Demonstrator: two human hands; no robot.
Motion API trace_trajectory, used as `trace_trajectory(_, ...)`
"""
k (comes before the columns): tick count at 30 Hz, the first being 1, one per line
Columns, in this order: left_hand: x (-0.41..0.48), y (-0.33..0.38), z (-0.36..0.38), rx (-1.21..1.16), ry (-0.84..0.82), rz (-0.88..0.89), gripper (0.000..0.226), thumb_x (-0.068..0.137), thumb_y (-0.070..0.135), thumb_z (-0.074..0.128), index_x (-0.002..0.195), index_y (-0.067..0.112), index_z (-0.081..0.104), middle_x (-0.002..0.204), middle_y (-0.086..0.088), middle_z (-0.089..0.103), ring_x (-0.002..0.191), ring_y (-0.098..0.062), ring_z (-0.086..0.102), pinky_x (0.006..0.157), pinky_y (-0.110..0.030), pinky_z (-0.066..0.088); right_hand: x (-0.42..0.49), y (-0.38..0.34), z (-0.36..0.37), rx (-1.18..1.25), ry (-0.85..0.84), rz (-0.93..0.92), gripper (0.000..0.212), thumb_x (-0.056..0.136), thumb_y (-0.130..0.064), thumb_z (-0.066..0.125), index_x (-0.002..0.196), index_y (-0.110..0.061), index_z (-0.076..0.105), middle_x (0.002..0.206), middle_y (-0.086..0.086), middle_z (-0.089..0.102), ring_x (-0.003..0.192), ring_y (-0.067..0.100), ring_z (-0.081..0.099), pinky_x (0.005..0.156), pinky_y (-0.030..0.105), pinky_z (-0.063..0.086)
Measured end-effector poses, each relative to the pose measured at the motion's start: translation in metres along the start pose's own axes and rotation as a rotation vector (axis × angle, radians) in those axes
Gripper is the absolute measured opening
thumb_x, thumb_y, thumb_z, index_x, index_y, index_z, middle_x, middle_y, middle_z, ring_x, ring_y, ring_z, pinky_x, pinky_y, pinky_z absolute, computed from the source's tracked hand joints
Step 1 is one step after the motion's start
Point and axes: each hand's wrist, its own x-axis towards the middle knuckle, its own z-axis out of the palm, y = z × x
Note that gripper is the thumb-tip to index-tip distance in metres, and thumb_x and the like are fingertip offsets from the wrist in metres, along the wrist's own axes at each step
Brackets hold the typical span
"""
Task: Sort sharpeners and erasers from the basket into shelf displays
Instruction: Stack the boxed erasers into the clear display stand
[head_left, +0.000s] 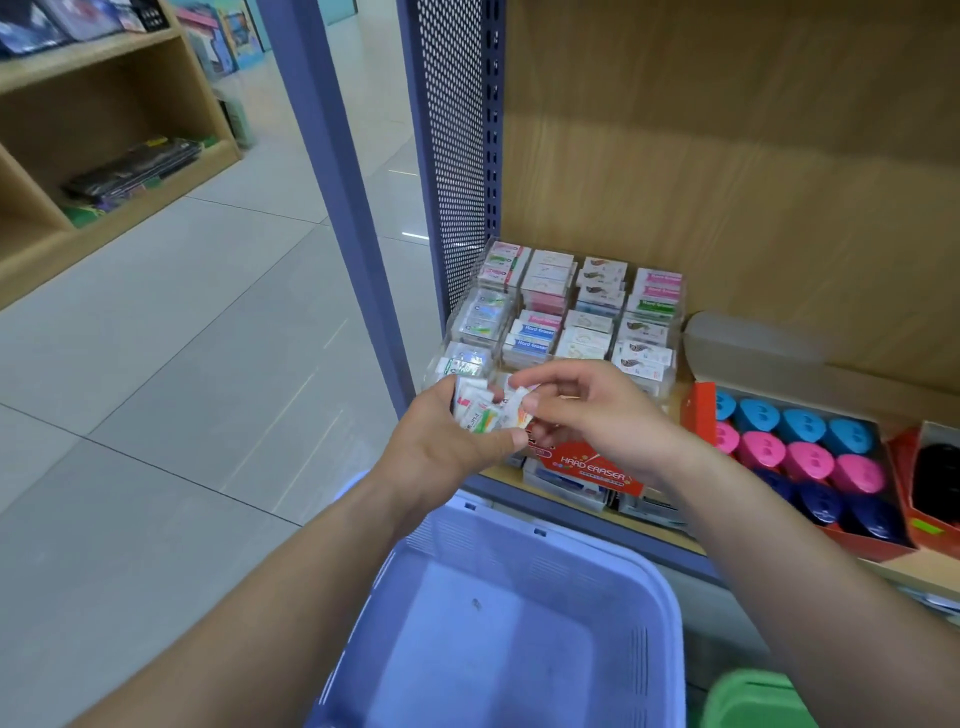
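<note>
- A bunch of small wrapped erasers (475, 413), white packets with green and red print, is held up in front of the lower left corner of the shelf
- The left hand (447, 447) carries them, its grip curled round the bunch with the thumb along the near side
- The right hand (587, 410) comes in from the right, its grip a thumb-and-forefinger pinch on a single packet (519, 402) at the edge of the bunch; it is not clear whether that packet is free of the others
- The step looks like drawing out one eraser to file it: read its wrapper, find the matching stack, keep the left grip firm so the rest do not spill, and lay it flat, label facing as its neighbours do
- Just behind the hands is a clear display (561, 312), divided into rows of compartments, each stacked with one kind of eraser
- Just under the hands, at the shelf's front edge, is a red Hard Eraser box (587, 465)
- To the right, a red carton holds rounded sharpeners (808, 457) in blue, pink and navy rows
- A pale blue basket (571, 538) sits below the hands, close against the shelf
- A perforated blue panel (452, 156) closes the shelf's left side, with tiled floor (182, 338) beyond
</note>
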Motion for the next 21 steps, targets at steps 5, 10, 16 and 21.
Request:
trace_trajectory(5,0.002,0.001,0.002,-0.075,0.026,-0.018,0.039,0.077,-0.009,0.08,0.107,0.008,0.062,0.091,-0.008,0.075,0.076,-0.02,0.072,0.069,-0.033,0.062,-0.009,0.007,-0.013,0.15,-0.018,0.017,0.028,0.089,0.001,0.069,0.114,-0.01,0.069,0.093,0.02,0.068,0.082,0.026,0.071,0.078,0.035,0.062)
trace_trajectory(10,0.004,-0.005,0.002,0.075,0.004,0.001,0.035,0.076,-0.003,0.082,0.1,0.015,0.065,0.083,0.001,0.075,0.073,-0.014,0.069,0.074,-0.037,0.062,-0.008,0.023,-0.007,0.268,0.034,0.105,0.019,0.085,0.005,0.072,0.099,-0.006,0.066,0.1,0.019,0.072,0.087,0.028,0.071,0.081,0.037,0.061)
trace_trajectory(16,0.002,-0.014,-0.01,0.26,-0.006,-0.123,0.032,0.077,0.015,0.086,0.099,0.015,0.063,0.069,0.003,0.064,0.054,-0.012,0.054,0.047,-0.023,0.046,-0.016,0.046,-0.023,0.293,0.166,0.214,0.021,0.097,-0.001,0.059,0.115,-0.009,0.067,0.111,0.019,0.066,0.084,0.028,0.074,0.061,0.04,0.063)
trace_trajectory(21,0.003,-0.019,-0.007,0.26,-0.039,-0.143,0.033,0.077,0.015,0.085,0.1,0.017,0.061,0.064,0.007,0.057,0.057,-0.015,0.046,0.048,-0.027,0.042,-0.028,0.062,-0.053,0.152,0.364,0.18,0.018,0.093,-0.006,0.068,0.11,-0.009,0.065,0.112,0.019,0.067,0.076,0.022,0.069,0.063,0.03,0.061)
